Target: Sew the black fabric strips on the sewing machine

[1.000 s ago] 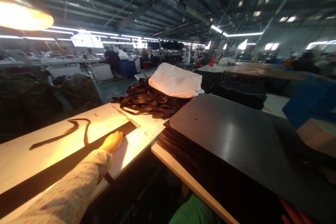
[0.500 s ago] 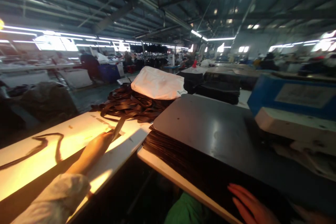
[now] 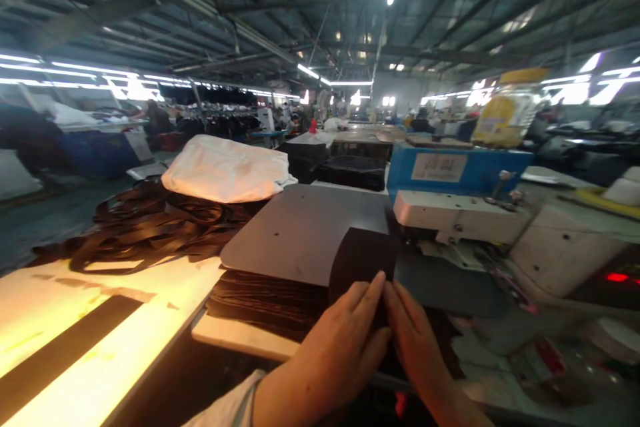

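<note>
Both hands meet over a dark fabric piece (image 3: 357, 255) at the near right part of the grey plate (image 3: 300, 227). My left hand (image 3: 345, 333) has its fingers pressed together on the piece. Beside it, fingertips nearly touching, my right hand (image 3: 413, 327) holds the same piece from the right. A thick stack of dark cloth (image 3: 265, 300) lies under the plate's front edge. The white sewing machine (image 3: 450, 213) stands just right of the hands.
On the left, a pile of dark straps (image 3: 145, 227) lies under a white cloth bundle (image 3: 225, 167). Behind the machine is a blue box (image 3: 480, 170) bearing a yellow-lidded jar (image 3: 510, 110). Pink-handled scissors (image 3: 520, 297) lie at right. Dark stacks (image 3: 353, 172) sit farther back.
The view has turned right. My left hand has left the strap at the pile and come to the right. The hands are now together on a dark piece over the plate.
</note>
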Available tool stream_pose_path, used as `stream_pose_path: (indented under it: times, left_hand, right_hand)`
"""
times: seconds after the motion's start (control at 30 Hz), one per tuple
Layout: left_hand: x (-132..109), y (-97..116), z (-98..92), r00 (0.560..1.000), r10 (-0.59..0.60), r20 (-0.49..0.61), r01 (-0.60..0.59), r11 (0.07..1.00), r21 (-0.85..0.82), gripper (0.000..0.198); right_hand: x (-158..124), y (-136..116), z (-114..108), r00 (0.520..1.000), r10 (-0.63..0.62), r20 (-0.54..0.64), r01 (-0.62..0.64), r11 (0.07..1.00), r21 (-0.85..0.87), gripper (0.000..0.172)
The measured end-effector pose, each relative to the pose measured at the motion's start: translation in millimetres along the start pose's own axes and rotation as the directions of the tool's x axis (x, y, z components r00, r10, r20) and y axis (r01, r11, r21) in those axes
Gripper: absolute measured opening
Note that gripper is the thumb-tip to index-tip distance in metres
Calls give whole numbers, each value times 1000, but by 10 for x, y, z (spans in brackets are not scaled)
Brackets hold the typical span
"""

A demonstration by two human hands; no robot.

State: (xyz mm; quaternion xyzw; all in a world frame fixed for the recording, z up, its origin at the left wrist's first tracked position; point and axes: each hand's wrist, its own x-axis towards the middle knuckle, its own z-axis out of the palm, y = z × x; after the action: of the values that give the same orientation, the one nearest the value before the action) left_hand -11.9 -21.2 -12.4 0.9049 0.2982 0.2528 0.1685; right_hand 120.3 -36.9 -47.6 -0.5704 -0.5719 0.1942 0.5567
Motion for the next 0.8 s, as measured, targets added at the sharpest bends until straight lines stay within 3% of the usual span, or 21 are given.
stream_pose_path:
  times: [0.13,0.27,0.4,0.47,0.57,0.8]
  left_hand:
    - [257,152,-89,977,213,-21,-213,977,-5,45]
    - [581,16,-105,960,261,-105,-247,961,127,33]
    - [855,-360,172,982,188,16,-187,961,202,27]
    - [931,-502,319,982,179,62,-188,956,224,26]
    - [992,-574,436,981,183,61,-193,954,231,26]
    - [1081,-549,471,980,191,60,-200,956,217,22]
  right_hand:
    - [327,-11,-455,991,102,-86,-103,995,-12,37]
    - [567,108,-744,983,172,63,-159,972,-175,35]
    - [655,302,-775,965,222,136,-103,806,-583,35]
    - [692,349,-760,956,258,139,-91,712,-696,35]
    - [774,363,-735,953,283,105,-102,631,-769,33]
    - [966,396,-612,981,193,23,-75,483,-873,29]
